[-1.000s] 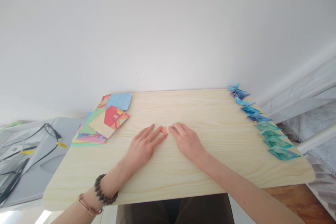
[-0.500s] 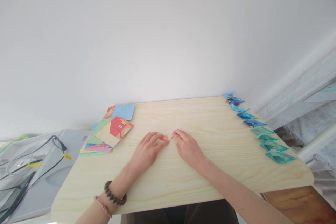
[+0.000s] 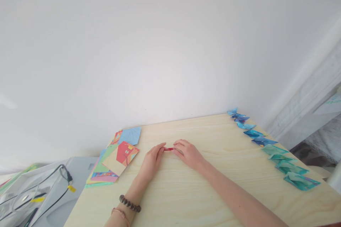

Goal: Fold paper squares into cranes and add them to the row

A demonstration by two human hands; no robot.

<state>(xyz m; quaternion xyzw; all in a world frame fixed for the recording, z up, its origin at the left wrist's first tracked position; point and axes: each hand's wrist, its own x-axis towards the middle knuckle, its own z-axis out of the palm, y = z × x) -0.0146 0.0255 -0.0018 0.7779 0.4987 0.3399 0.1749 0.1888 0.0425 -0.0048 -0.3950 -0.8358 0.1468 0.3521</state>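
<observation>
A small red piece of folded paper is stretched between my two hands, above the middle of the wooden table. My left hand pinches its left end, with a beaded bracelet and a thin band on that wrist. At the other end, my right hand grips the paper between thumb and fingers. Only a narrow edge of the paper shows; the fingers hide the rest.
A stack of colourful paper sheets lies at the table's left side. Several folded blue and green paper shapes line the right edge. Left of the table, cables lie on a grey-white box. A white wall stands behind.
The paper has turned so its red edge faces me, where an orange face showed before. Both hands now hold its ends. My view has tilted up, shifting the table lower.
</observation>
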